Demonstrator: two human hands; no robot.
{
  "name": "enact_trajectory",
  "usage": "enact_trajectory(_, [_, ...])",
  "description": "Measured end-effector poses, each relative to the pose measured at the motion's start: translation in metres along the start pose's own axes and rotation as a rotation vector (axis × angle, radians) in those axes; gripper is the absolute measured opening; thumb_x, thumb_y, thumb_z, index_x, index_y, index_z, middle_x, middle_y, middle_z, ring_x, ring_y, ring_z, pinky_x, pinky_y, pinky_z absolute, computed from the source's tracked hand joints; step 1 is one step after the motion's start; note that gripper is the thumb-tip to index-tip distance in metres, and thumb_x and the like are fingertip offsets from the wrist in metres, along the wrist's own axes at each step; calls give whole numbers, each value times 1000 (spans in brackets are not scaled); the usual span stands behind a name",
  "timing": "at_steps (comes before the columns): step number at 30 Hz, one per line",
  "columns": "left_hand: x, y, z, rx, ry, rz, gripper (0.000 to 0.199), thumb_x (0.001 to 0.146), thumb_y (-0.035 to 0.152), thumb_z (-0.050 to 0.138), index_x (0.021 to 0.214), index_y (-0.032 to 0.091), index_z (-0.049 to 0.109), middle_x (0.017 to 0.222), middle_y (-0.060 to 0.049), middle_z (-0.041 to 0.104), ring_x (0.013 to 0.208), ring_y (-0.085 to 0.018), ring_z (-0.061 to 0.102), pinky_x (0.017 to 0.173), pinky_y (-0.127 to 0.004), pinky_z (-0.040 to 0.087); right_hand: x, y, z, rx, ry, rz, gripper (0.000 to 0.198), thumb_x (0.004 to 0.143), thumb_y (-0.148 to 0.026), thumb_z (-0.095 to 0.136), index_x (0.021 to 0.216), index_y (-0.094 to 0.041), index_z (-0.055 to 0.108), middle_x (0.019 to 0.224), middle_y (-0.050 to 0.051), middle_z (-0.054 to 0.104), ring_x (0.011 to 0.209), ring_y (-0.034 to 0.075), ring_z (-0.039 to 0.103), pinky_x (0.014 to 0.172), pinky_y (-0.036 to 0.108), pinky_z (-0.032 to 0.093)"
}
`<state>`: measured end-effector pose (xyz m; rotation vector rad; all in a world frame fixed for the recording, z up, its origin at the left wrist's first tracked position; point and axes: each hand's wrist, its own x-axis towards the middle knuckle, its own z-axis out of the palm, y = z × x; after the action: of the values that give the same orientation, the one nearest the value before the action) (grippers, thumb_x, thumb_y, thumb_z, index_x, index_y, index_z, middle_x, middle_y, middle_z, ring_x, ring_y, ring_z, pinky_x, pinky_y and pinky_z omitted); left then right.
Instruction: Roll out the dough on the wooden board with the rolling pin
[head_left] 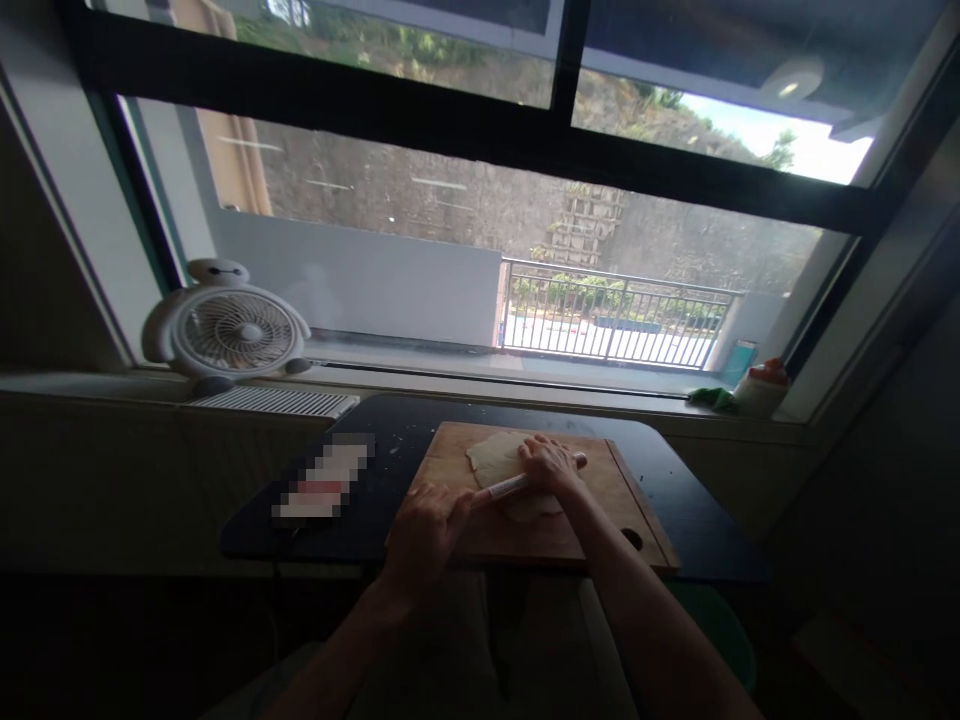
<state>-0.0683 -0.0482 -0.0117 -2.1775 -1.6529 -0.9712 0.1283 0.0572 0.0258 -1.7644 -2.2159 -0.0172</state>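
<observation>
A flat sheet of dough (495,459) lies on a wooden cutting board (457,545). Across the dough runs a rolling pin (510,487), slanting up from left to right. My left hand (429,522) is closed around the pin's near left end, beside the dough. Over the pin's right part lies my right hand (551,463), its fingers bent forward over the pin toward the dough; the far right tip of the pin shows past it. The underside of each hand is hidden.
The board rests on a small dark table (712,530). A blurred-out flat object (324,482) lies at its left. On the window sill stand a white fan (244,330) and, at right, a whitish bottle with an orange top (763,388) beside a green cloth (712,399).
</observation>
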Motion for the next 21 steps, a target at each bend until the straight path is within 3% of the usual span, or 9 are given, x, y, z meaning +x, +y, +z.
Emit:
enact_trajectory(3, [-2,-1,1,-9,-2,-19,33,91,38,36,79,20,60,70,-3,57,75,-19,52,72,-32,36,-11,3,4,8,16,-11,38,92,-35,23,96,-24,59,112,3,58,105,17,49,92,32,29])
enact_trajectory(7, [-7,1,2,-49,-13,-36,33,91,39,36,80,20,61,72,-3,58,76,-18,53,75,-31,38,-66,18,9,-24,192,-63,42,94,-33,20,116,-22,53,129,4,50,123,17,36,103,32,17])
enact_trajectory(10, [-7,3,2,-57,-4,-52,35,91,40,35,77,20,61,73,-3,57,75,-17,54,75,-30,39,-91,23,8,-54,260,-59,45,94,-36,20,125,-18,47,131,7,47,124,18,34,104,33,16])
enact_trajectory(13, [-5,2,2,-50,5,-79,38,91,41,34,72,19,59,72,-4,58,73,-17,55,72,-30,40,-76,18,3,-53,141,-23,42,94,-34,21,108,-20,58,117,7,57,114,19,44,100,33,21])
enact_trajectory(16, [-3,0,3,-71,12,-104,37,90,40,36,68,19,57,70,-4,58,73,-18,55,71,-30,40,-35,8,0,-22,-1,26,40,91,-32,24,91,-21,62,105,6,61,102,19,50,92,33,29])
enact_trajectory(19, [-3,-2,6,-87,22,-106,36,90,39,36,67,20,56,68,-3,58,73,-18,55,70,-30,41,1,1,-2,11,-37,32,34,88,-37,31,92,-23,62,106,5,61,97,20,52,85,33,34])
enact_trajectory(21, [-4,-2,7,-84,33,-99,36,90,39,36,68,20,56,68,-3,57,73,-18,55,70,-30,41,8,-1,-1,25,-42,26,34,88,-39,32,94,-24,62,107,4,60,98,19,52,84,33,34])
